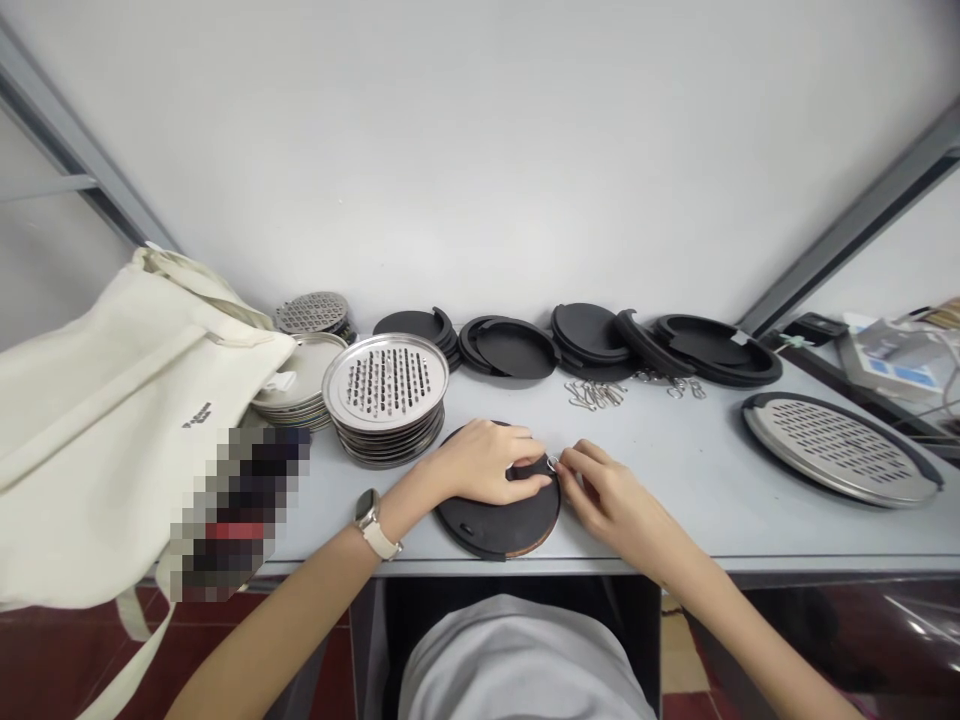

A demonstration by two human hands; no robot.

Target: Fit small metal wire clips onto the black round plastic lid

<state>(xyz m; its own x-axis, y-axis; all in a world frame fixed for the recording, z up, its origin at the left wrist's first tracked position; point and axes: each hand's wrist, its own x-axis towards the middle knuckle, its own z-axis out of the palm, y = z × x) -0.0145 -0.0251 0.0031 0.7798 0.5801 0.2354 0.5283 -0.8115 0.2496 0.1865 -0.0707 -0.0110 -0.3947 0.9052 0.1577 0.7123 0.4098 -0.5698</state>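
A round black disc [495, 525] lies flat near the table's front edge, with a slim copper-coloured strip on its near rim. My left hand [491, 462] presses on its upper part, thumb and fingers curved around a black piece by the right side of the rim. Between the fingertips of my right hand [600, 490] is a small metal hook [553, 463], held against the disc's edge. Its exact shape is partly covered by the fingers. Just left of the disc, a round metal grater plate [386, 385] tops a stack of similar plates.
Several black round covers [517, 348] line the wall. Loose metal hooks [596, 393] lie before them. A grater with a black rim [844, 450] sits at right. A cream bag [112, 420] hangs over the left side, near stacked pale plates [309, 370].
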